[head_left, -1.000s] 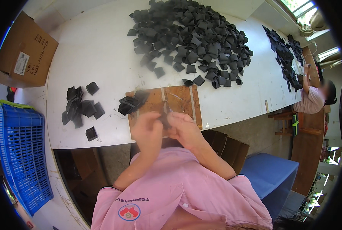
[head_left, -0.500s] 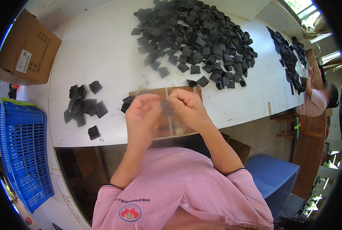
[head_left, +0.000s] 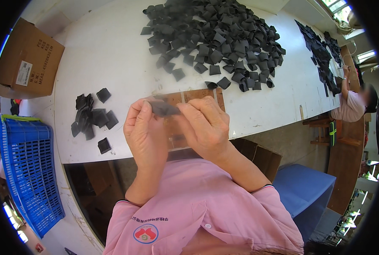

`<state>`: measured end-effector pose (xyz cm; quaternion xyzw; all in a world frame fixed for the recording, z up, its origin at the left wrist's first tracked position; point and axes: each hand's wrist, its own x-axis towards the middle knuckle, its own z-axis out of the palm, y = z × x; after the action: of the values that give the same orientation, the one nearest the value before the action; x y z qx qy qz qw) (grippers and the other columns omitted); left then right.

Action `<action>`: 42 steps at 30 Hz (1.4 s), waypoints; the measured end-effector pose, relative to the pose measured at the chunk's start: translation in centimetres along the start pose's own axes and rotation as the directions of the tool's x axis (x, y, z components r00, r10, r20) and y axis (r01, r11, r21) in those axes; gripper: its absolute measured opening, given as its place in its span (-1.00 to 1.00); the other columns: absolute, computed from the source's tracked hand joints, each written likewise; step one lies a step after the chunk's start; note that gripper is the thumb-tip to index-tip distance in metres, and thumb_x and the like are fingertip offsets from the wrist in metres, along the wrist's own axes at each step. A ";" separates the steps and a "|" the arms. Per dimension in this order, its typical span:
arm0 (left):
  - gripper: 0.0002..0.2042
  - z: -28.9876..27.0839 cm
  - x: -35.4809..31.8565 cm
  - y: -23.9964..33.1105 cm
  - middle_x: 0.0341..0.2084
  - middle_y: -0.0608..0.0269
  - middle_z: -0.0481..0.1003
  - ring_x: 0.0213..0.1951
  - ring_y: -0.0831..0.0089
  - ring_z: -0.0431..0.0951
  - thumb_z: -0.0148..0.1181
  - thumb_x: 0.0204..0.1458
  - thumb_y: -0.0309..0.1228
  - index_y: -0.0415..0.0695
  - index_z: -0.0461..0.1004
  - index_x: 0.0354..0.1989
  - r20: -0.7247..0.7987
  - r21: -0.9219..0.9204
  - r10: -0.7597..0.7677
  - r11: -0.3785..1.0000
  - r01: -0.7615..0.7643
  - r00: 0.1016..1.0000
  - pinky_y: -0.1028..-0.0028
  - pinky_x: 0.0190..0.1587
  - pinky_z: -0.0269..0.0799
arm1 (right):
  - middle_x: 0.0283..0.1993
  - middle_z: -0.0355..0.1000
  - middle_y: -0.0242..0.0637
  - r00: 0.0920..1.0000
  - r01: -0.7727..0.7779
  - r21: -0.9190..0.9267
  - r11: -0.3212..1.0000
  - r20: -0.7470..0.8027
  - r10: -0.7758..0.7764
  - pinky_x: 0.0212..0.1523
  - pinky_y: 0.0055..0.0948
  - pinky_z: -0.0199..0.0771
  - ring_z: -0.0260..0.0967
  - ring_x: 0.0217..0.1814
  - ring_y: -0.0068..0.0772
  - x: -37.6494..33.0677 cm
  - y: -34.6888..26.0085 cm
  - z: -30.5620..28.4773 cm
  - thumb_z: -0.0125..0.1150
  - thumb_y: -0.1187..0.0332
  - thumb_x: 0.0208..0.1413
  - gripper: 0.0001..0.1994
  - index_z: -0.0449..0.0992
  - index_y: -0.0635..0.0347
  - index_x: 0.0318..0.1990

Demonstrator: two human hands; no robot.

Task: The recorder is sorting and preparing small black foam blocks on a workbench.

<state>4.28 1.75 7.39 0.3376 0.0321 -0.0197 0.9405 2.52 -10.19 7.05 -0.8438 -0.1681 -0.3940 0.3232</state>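
Both forearms rise from the lower edge and converge over the brown board [head_left: 200, 92], elbows spread and wrists bent inward. The left hand [head_left: 146, 129], above the board's left side, is turned thumb upward and pinches one black fabric piece [head_left: 164, 109] between thumb and fingers. The right hand [head_left: 205, 122], over the board's right side with its back showing and fingers curled, grips the same piece at its right end. That piece is held above the board's far left part.

Beyond the board on the white tabletop [head_left: 104, 63] lies one large black pile [head_left: 215, 42], too heaped to count. Two loose pieces [head_left: 224, 83] sit near the board's far edge. Left of the board are one overlapping cluster [head_left: 85, 114], uncountable, and two single pieces [head_left: 104, 145] apart from it. Farther left stand one cardboard box [head_left: 30, 61] and one blue basket [head_left: 30, 165]; well to the board's right, one co-worker [head_left: 351, 106].
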 end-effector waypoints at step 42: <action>-0.74 -16.1 14.3 2.5 -0.29 -0.03 0.38 -0.31 0.06 0.43 0.07 -0.10 -0.42 -0.36 0.36 -0.28 -0.130 0.846 0.489 -0.400 0.353 0.863 0.24 -0.27 0.35 | -0.56 0.34 -0.41 0.568 -0.805 0.398 0.439 0.308 0.763 -0.58 -0.74 0.14 0.14 -0.58 -0.76 1.9 5.9 -3.0 -0.08 0.28 0.13 -0.70 0.42 0.40 -0.24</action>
<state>17.88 13.75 -4.50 0.9554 0.2133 0.1144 0.1692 5.23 -16.50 7.55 -0.7258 0.1334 -0.1064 0.6664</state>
